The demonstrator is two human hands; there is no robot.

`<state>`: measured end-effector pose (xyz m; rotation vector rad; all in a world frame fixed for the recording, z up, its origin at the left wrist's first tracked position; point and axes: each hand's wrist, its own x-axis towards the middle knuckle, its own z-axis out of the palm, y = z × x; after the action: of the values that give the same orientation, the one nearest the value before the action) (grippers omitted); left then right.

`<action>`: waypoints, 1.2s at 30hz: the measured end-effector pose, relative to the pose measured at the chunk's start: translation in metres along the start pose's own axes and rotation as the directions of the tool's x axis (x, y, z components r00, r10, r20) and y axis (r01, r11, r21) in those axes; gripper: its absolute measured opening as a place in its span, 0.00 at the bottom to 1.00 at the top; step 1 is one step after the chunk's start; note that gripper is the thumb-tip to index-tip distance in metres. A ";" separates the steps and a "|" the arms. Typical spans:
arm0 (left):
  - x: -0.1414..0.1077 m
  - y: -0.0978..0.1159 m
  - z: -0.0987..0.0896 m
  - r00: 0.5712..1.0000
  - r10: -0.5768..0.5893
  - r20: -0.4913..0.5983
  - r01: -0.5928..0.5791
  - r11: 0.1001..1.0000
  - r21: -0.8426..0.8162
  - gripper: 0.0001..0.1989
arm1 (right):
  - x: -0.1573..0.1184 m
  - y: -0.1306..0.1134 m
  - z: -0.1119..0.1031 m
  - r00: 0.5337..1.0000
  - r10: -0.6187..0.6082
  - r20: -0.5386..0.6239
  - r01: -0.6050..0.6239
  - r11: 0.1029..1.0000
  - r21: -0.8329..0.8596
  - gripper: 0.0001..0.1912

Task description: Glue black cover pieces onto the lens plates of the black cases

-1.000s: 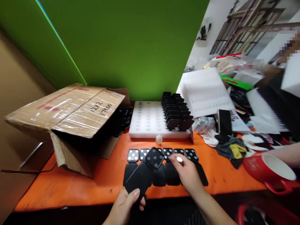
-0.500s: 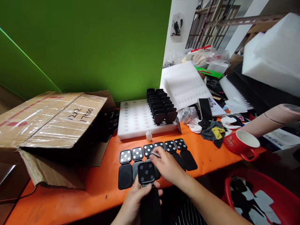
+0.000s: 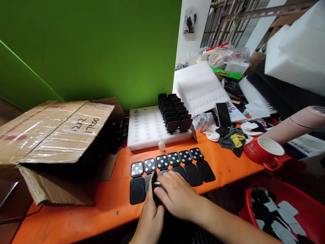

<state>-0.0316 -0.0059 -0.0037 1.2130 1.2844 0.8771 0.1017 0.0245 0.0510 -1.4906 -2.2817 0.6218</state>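
Left hand (image 3: 152,220): fingers closed on a black plate (image 3: 153,179), which stands nearly edge-on, long axis pointing away from the wearer. Rod (image 3: 157,183): metallic, lying crosswise to the plate at its right side; contact cannot be told. Right hand (image 3: 180,196): fingers pinched around the rod, beside the plate. Dotted plates (image 3: 185,156): in a row beyond, on the worktop (image 3: 88,217).

We look out from a single camera worn on the person's head, facing forward and down over the near edge of the orange table (image 3: 122,200) to the green panel (image 3: 101,51) behind it. The hands come in close at the bottom of our view (there is only this one, so no part is shared), while the window bars (image 3: 223,23) stand farthest off, upper right.
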 end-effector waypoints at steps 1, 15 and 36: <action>0.000 0.000 -0.001 1.000 -0.004 0.013 0.004 1.000 0.007 0.32 | 0.001 0.001 0.000 1.000 -0.024 0.006 0.023 0.999 0.040 0.09; 0.009 0.010 0.002 0.994 0.098 -0.041 -0.099 0.995 -0.023 0.21 | 0.018 0.000 0.015 0.985 -0.110 -0.130 0.144 0.947 0.287 0.11; 0.004 0.036 -0.013 0.913 -0.406 0.043 0.366 0.767 -0.527 0.20 | 0.017 0.021 0.011 0.946 0.316 0.070 -0.194 0.379 0.905 0.22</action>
<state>-0.0389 0.0077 0.0316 0.4565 1.1840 0.8901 0.1064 0.0455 0.0313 -1.1920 -1.1399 1.5145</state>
